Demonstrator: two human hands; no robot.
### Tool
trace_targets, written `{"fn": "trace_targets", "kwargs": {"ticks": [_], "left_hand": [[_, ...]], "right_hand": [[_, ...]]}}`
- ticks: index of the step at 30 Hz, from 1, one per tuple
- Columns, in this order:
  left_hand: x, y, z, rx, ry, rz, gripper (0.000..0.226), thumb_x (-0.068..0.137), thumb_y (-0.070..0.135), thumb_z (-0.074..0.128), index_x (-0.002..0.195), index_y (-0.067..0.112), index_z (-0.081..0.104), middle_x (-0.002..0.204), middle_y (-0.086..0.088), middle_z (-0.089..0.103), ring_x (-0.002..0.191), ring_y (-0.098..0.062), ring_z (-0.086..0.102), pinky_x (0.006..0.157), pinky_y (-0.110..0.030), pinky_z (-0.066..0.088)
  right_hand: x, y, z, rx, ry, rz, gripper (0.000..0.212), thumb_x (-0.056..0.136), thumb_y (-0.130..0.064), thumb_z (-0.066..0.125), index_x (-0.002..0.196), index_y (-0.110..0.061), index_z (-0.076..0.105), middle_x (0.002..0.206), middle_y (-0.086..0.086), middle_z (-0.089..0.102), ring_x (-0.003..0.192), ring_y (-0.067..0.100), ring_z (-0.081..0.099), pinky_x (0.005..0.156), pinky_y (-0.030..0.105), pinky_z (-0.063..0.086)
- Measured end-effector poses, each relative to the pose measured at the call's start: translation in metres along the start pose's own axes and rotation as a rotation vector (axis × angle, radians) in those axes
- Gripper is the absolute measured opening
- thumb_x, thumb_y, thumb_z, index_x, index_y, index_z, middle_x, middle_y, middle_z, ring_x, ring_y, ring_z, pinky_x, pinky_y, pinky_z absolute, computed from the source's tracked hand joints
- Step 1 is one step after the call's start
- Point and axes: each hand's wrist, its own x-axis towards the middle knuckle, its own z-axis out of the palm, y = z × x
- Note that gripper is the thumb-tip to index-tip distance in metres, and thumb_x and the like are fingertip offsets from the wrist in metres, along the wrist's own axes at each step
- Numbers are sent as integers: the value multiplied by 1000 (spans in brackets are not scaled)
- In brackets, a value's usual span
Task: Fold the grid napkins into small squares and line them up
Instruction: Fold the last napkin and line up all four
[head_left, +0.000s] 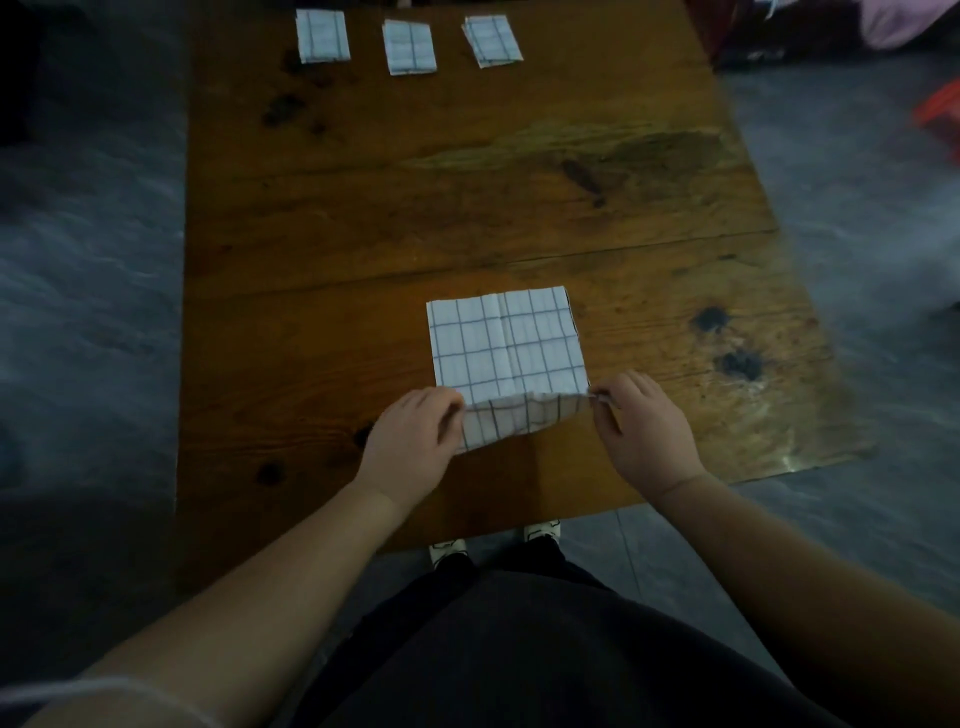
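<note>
both hands (524, 431) pinch the grid napkin's (506, 343) near corners at the counter's (467, 182) near edge — uneven lifting could skew the fold.

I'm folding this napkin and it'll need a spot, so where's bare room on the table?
Free: the far edge of the table right of the folded napkins; the middle between that row and the unfinished napkin. Crowded: near edge, where left hand and right hand hold it.
</note>
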Motion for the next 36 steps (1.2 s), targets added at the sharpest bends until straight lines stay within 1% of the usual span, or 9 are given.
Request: {"fn": "trace_targets", "kwargs": {"ticks": [4, 8, 12, 18, 21, 24, 28, 32, 36], "left_hand": [[44, 14, -23, 3, 56, -67, 12, 102, 26, 53, 112, 24, 60, 101, 9, 60, 92, -8, 57, 80, -27, 50], [91, 16, -35, 91, 135, -145, 14, 102, 26, 54, 115, 27, 59, 108, 9, 61, 94, -8, 59, 78, -25, 50], [114, 9, -30, 112, 118, -289, 53, 100, 26, 59, 149, 21, 40, 152, -4, 43, 136, -22, 45, 109, -40, 44], [74, 12, 8, 187, -6, -215, 57, 99, 18, 56, 152, 21, 35, 159, -1, 33, 149, -20, 27, 121, -39, 25], [48, 19, 33, 218, -125, -140, 59, 100, 17, 52, 155, 23, 31, 163, 0, 27, 152, -19, 17, 124, -39, 17], [31, 27, 58, 284, -249, -75, 62, 103, 22, 45, 159, 22, 20, 168, 1, 16, 155, -18, 5, 123, -38, 3], [25, 35, 85, 413, -339, -56, 67, 105, 38, 36, 161, 17, 7, 170, -3, 5, 156, -20, -4, 127, -42, 2], [25, 36, 98, 467, -361, -114, 70, 105, 46, 34, 161, 15, 6, 170, -5, 4, 156, -22, -4, 127, -45, 5], [26, 38, 98, 469, -335, -170, 70, 105, 46, 32, 162, 16, 3, 170, -5, 1, 156, -22, -5, 126, -46, 5]], "right_hand": [[47, 0, -6, -8, 9, 54, 11, 100, -17, 57, 109, -16, 63, 103, -5, 60, 92, 7, 47, 72, 26, 40], [97, 4, -2, 8, -49, 125, 14, 102, -25, 52, 112, -21, 61, 107, -8, 57, 98, 10, 52, 74, 31, 46], [128, 13, 12, 79, -77, 281, 18, 102, -25, 52, 118, -22, 59, 111, -8, 56, 104, 18, 58, 81, 36, 53], [113, 25, 26, 181, -156, 418, 63, 98, -21, 63, 152, -28, 33, 158, 0, 35, 146, 22, 32, 113, 44, 39], [72, 27, 32, 168, -270, 372, 53, 98, -15, 58, 147, -27, 42, 152, 0, 41, 143, 20, 38, 113, 40, 39], [29, 23, 45, 71, -392, 170, 49, 99, -13, 52, 146, -26, 48, 153, -3, 45, 144, 15, 36, 119, 34, 28], [4, 20, 67, -129, -502, -53, 56, 102, -26, 45, 157, -23, 33, 166, -2, 26, 155, 15, 13, 126, 40, 3], [10, 11, 70, -221, -546, -74, 61, 105, -37, 34, 162, -24, 16, 170, -2, 9, 157, 16, -1, 127, 49, 1], [17, 13, 75, -249, -563, -88, 62, 106, -40, 32, 162, -24, 13, 171, -2, 7, 157, 17, -1, 126, 49, -2]]}}
